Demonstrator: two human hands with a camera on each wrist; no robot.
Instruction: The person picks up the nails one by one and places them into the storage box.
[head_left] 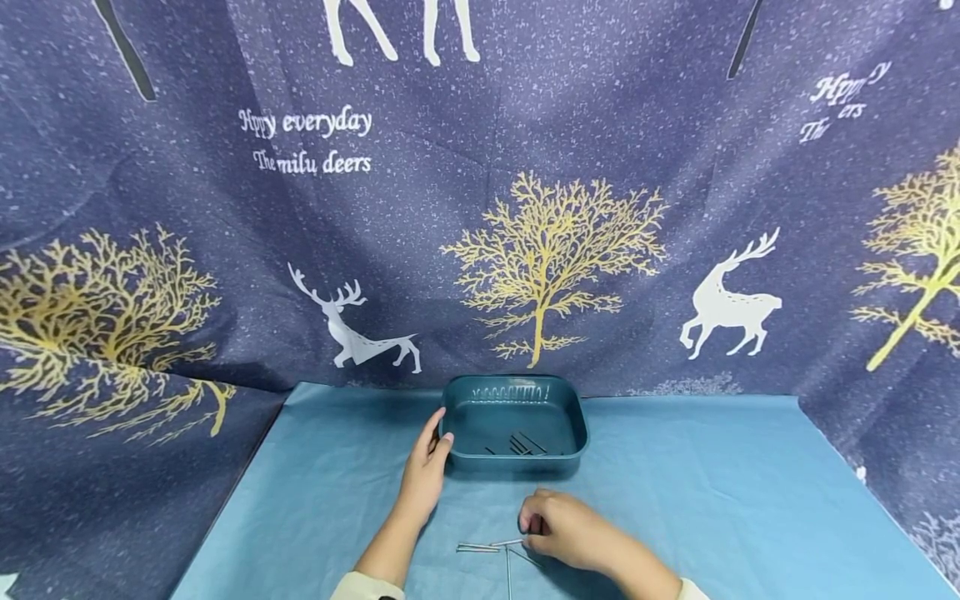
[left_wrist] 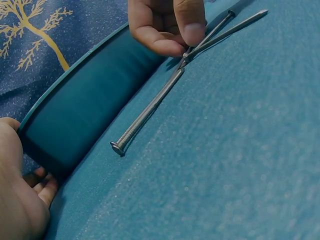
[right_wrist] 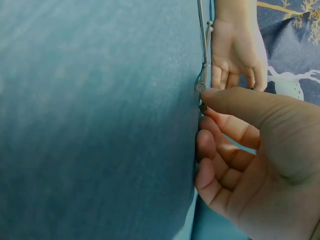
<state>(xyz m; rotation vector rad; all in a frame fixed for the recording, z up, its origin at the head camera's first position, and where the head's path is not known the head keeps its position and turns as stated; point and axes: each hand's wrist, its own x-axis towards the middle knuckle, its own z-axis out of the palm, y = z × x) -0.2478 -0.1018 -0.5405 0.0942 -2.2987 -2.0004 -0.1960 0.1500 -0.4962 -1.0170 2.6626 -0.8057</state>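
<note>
My left hand (head_left: 424, 475) holds the left end of a dark teal plastic tray (head_left: 517, 463), its fingers around the near left corner. Several dark nails (head_left: 522, 443) lie inside on the tray's floor. In front of the tray, my right hand (head_left: 566, 531) is low over the cloth, pinching the end of a metal nail (head_left: 506, 543) between thumb and forefinger. More loose nails (head_left: 477, 548) lie beside it, some crossing. In the left wrist view, one long nail (left_wrist: 150, 111) rests with its flat head toward the camera. Right wrist view: a round nail head (right_wrist: 200, 87) sits at my thumb tip.
A light blue cloth (head_left: 712, 483) covers the table. Behind the tray hangs a dark blue curtain (head_left: 600, 125) printed with white deer and yellow trees. The tray stands near the table's back edge.
</note>
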